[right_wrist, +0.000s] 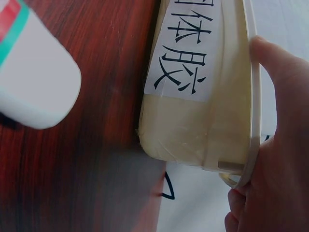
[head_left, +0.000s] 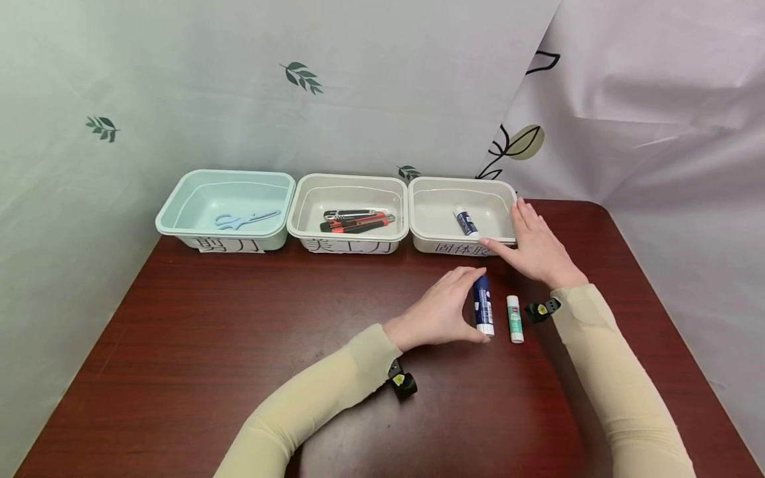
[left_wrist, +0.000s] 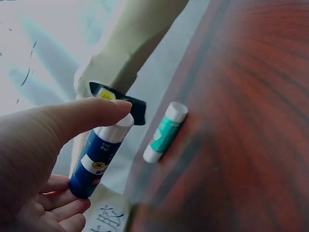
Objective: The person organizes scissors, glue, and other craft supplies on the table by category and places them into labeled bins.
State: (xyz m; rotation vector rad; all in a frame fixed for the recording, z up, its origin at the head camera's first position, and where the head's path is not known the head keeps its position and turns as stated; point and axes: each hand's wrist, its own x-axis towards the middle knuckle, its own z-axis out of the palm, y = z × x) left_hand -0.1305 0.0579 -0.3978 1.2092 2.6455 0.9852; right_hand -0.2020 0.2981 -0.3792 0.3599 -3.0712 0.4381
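Note:
My left hand (head_left: 439, 309) pinches a large blue glue stick (head_left: 483, 305) with a white end, thumb on the white end and fingers at the blue end. In the left wrist view the same glue stick (left_wrist: 99, 159) is held tilted. Beside it on the table lies a smaller green-and-white glue stick (head_left: 514, 319). My right hand (head_left: 538, 245) holds the front right corner of the off-white bin (head_left: 427, 234), thumb on the front rim, fingers along the right side. Inside that bin is another blue-and-white glue stick (head_left: 465, 221).
Left of this bin, a middle off-white bin (head_left: 301, 222) holds several utility knives (head_left: 355, 221). The light blue bin (head_left: 179, 216) at the far left holds blue scissors (head_left: 245, 220). All three bins have paper labels and stand at the back of the dark red table (head_left: 209, 318), before a curtain.

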